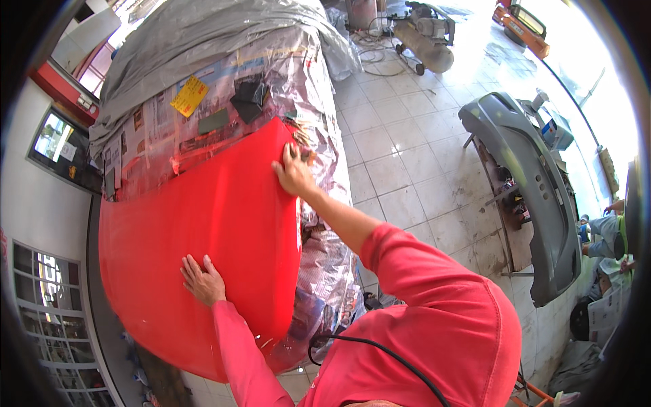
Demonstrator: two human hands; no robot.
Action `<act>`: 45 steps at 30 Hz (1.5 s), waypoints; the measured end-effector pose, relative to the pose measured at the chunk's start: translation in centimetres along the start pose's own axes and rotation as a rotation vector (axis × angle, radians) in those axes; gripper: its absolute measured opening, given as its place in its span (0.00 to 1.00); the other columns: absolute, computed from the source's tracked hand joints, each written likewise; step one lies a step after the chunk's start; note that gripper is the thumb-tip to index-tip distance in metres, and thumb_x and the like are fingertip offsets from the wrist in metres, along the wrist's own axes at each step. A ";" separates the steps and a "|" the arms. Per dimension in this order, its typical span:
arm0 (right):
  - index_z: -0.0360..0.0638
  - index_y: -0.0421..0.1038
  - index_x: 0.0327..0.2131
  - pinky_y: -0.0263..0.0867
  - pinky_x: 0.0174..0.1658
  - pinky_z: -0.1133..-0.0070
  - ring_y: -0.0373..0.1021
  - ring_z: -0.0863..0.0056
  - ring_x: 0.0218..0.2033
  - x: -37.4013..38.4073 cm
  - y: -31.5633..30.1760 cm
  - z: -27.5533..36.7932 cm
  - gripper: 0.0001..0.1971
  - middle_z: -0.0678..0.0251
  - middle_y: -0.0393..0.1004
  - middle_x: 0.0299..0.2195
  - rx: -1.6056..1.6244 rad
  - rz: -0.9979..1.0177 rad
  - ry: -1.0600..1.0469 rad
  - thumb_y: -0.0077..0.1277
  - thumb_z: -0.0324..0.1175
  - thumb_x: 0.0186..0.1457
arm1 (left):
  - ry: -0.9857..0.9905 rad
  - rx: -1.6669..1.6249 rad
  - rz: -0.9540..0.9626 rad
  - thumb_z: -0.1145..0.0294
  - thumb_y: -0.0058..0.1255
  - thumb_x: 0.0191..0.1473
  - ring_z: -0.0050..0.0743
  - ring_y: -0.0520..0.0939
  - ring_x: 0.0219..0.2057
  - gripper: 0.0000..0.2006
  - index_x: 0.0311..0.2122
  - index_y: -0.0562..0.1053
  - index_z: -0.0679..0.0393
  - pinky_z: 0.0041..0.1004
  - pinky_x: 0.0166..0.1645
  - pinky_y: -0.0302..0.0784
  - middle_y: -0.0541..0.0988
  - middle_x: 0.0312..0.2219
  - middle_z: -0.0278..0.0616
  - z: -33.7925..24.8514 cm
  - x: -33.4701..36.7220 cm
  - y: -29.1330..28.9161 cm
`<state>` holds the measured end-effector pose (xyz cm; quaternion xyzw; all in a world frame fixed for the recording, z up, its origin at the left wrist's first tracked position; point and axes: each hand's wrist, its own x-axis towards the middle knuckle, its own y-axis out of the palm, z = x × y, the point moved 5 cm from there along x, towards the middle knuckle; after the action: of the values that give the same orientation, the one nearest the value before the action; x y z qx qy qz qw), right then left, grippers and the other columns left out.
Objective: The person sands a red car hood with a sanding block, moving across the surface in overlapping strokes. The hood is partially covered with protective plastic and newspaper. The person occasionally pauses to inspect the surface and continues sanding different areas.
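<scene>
A bright red car hood (183, 224) lies in front of me on a car wrapped in newspaper and plastic sheet. My left hand (203, 281) rests flat on the hood's near half, its fingers spread. Farther off, my right hand (296, 173) touches the hood's right edge close to its far corner. Its thumb and some fingers are apart, and I see nothing held in it; the outer fingers partly hide past the edge. Beyond the hood lie a yellow sheet (189, 95), a dark folded piece (249, 100) and a small green-grey rectangle (213, 121).
A grey cover (217, 41) drapes the car's far part. On the right, a dark grey bumper (525, 183) rests on a stand over the tiled floor (407, 163). An air compressor (424, 41) stands at the back. A black cable (386, 349) crosses my body. Another person's arm (603, 227) shows far right.
</scene>
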<state>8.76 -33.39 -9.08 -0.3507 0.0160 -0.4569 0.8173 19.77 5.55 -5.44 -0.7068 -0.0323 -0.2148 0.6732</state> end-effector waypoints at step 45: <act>0.24 0.39 0.69 0.48 0.71 0.61 0.47 0.40 0.71 3.0 0.5 0.4 0.60 0.32 0.47 0.69 0.170 0.137 -0.012 0.51 0.69 0.55 | -0.007 0.034 -0.027 0.38 0.34 0.68 0.44 0.60 0.70 0.34 0.68 0.62 0.51 0.58 0.70 0.58 0.62 0.69 0.35 1.5 -0.3 0.7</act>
<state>10.99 -35.25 -8.26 -0.2811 -0.0039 -0.3975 0.8735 20.13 7.01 -6.24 -0.6955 -0.0475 -0.2208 0.6821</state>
